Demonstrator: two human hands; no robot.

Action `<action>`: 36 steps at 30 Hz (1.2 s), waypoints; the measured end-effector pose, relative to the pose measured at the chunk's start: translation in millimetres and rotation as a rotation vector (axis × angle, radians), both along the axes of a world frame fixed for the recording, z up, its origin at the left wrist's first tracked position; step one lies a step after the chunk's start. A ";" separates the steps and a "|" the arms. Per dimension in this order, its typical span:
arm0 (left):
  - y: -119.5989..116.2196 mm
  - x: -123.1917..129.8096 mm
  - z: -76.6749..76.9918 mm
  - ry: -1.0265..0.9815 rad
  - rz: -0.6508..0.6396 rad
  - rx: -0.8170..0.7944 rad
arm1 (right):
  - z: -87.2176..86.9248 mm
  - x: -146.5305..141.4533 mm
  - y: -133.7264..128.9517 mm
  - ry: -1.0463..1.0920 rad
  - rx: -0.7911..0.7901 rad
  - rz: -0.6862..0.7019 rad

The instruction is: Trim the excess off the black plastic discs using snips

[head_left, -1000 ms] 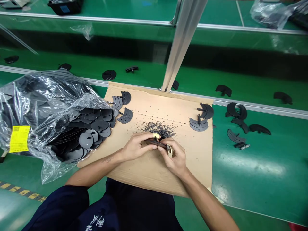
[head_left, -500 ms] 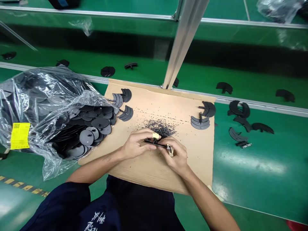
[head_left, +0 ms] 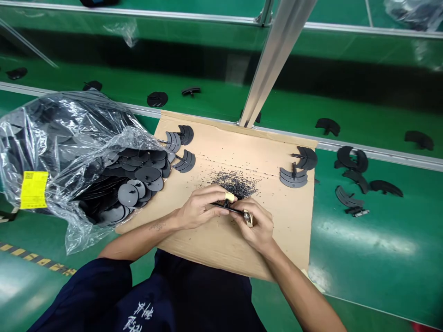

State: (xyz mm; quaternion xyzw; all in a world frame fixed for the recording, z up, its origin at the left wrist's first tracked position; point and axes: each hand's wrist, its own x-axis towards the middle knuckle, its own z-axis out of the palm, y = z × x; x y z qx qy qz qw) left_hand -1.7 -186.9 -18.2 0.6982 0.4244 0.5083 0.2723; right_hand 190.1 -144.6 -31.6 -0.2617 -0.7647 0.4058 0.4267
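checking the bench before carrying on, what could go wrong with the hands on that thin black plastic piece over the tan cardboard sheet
The small metal tool in the right hand sits close to the taped fingertip of the left hand, which grips the thin black plastic piece, so a slip could nick it. Loose black plastic shavings could also scatter onto the curved black plastic parts.

- Dark navy short-sleeved top (head_left: 83,295), its hem hanging loose at the near edge of the view
- White brush-style characters (head_left: 136,316) printed on the front of the top
- Bare left forearm (head_left: 138,244) with a small dark tattoo (head_left: 157,226) near the wrist
- Bare right forearm (head_left: 304,295)
- Pale yellow cover (head_left: 229,197) around one fingertip of the left hand (head_left: 199,208)
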 end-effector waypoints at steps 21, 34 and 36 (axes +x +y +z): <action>1.9 -3.6 1.6 -0.011 -0.078 0.098 | 3.4 2.3 0.8 0.003 0.072 0.062; 0.2 2.1 0.3 -0.024 -0.039 0.077 | 5.7 1.1 0.4 0.037 -0.054 0.056; 0.1 1.5 -0.3 -0.003 -0.032 0.031 | 8.5 1.5 2.7 0.033 -0.084 0.035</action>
